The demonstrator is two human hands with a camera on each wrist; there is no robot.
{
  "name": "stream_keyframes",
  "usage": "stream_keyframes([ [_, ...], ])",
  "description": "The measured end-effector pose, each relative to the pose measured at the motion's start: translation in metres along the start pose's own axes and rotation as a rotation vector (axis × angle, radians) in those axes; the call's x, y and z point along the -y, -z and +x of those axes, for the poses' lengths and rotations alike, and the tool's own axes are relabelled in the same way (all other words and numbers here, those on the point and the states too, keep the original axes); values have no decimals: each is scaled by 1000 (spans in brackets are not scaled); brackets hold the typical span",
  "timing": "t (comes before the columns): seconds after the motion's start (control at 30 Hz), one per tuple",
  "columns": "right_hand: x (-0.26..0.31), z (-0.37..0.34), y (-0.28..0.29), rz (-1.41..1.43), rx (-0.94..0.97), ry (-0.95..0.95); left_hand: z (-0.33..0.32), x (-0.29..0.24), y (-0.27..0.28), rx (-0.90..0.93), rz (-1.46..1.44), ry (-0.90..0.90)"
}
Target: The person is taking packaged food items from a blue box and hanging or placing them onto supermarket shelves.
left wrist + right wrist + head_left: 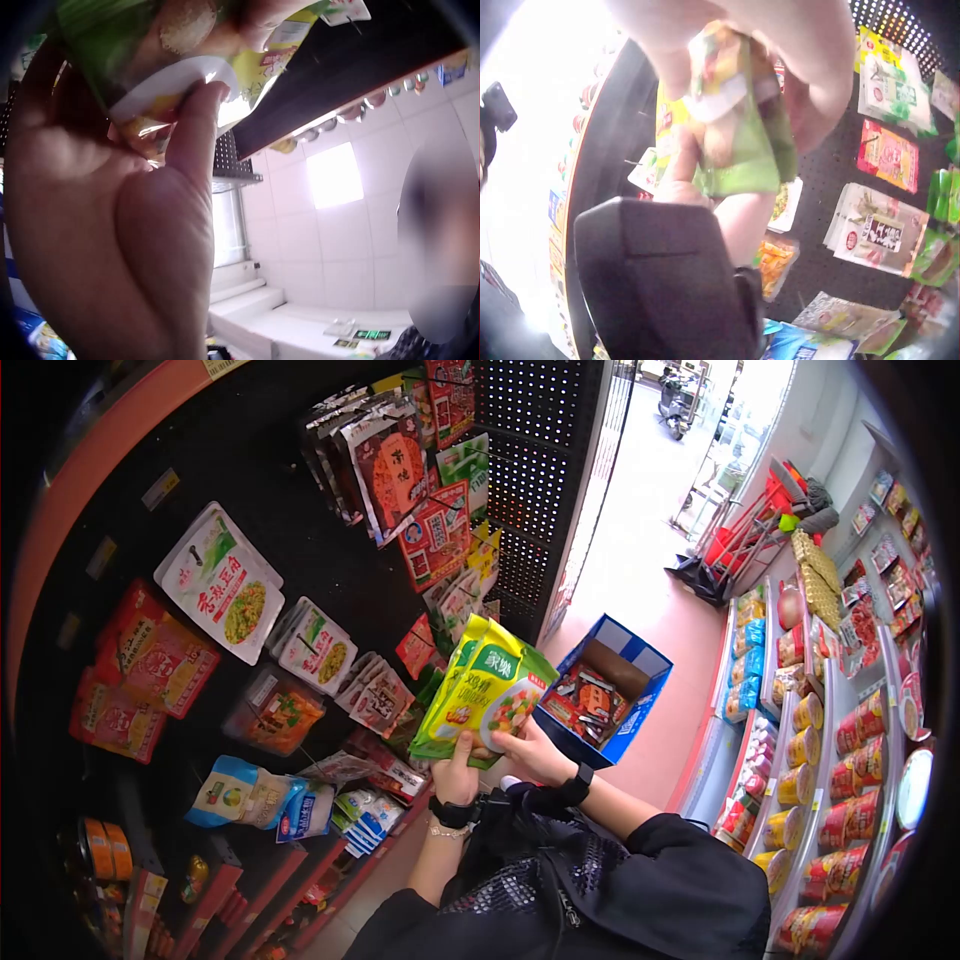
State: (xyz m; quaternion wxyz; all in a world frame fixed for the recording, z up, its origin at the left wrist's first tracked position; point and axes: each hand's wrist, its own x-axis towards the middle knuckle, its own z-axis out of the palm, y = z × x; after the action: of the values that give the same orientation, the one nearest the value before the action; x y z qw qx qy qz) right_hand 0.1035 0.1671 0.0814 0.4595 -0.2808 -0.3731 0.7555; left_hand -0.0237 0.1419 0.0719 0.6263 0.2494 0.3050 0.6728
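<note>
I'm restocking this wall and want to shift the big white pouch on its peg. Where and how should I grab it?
Pinch the lower part of the big white pouch, front and back, coming from the aisle side. It hangs near its top on the peg, broad face outward, so the lower edge looks like the easier grip, away from the peg.

small shop, packets on pegboard hooks [525, 450], cup noodles [853, 772] lining shelves [812, 760]

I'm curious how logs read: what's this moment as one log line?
left hand: grips yellow-green 家樂 pouches | right hand: grips same pouches | blue box: open, red packets inside
</note>
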Motion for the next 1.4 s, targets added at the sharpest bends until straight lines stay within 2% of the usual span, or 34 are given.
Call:
stream_keyframes([
  [0.03,4,0,-1,52,-36,22,-2,0,-8,-35,93,-45],
  [0.07,12,-2,-1,-4,-62,12,-2,2,-2,-50,211,44],
  [0.1,22,-4,0,-59,-84,1,-3,1,2,-53,210,42],
  [0.17,35,-5,2,60,-37,-66,-4,-5,9,278,160,-72],
  [0.2,40,-4,5,37,-26,-42,-3,-12,13,375,90,-46],
  [0.23,45,-3,8,15,-13,-19,-1,-20,16,370,99,-52],
  [0.27,51,-1,11,12,21,-46,0,-28,18,404,5,19],
  [0.3,55,4,12,-73,57,15,0,-33,19,434,-90,85],
  [0.37,73,4,10,-163,76,-164,0,-41,16,379,-36,62],
  [0.4,70,10,10,-159,99,-175,-1,-43,13,351,18,61],
  [0.43,66,18,12,-204,155,-97,0,-44,10,323,72,60],
  [0.47,64,24,12,-246,209,-17,1,-40,9,318,74,-16],
  [0.5,63,28,12,-241,227,-25,1,-37,10,303,81,-28],
  [0.57,67,34,8,-412,264,-18,1,-32,12,265,47,19],
  [0.63,74,38,7,-398,265,-55,6,-27,8,200,-29,24],
  [0.7,70,45,17,-430,229,82,17,-21,1,23,108,88],
  [0.77,77,51,29,-458,204,148,31,-15,-11,18,75,85],
  [0.83,96,48,38,-319,207,-60,43,-10,-22,36,84,51],
  [0.9,103,50,51,-322,198,-72,55,-1,-33,46,74,51],
  [0.97,103,57,66,-406,171,250,69,7,-45,82,97,-2],
  [1.03,111,55,84,-361,129,107,81,12,-56,69,82,9],
  [1.17,105,58,108,-422,38,97,96,21,-67,33,165,-35],
  [1.23,88,62,116,-390,-58,127,100,20,-75,-32,470,-107],
  [1.27,89,60,103,-268,-170,172,102,18,-79,-20,581,-139],
  [1.4,71,77,108,-128,-190,265,111,14,-87,73,660,-204],
])
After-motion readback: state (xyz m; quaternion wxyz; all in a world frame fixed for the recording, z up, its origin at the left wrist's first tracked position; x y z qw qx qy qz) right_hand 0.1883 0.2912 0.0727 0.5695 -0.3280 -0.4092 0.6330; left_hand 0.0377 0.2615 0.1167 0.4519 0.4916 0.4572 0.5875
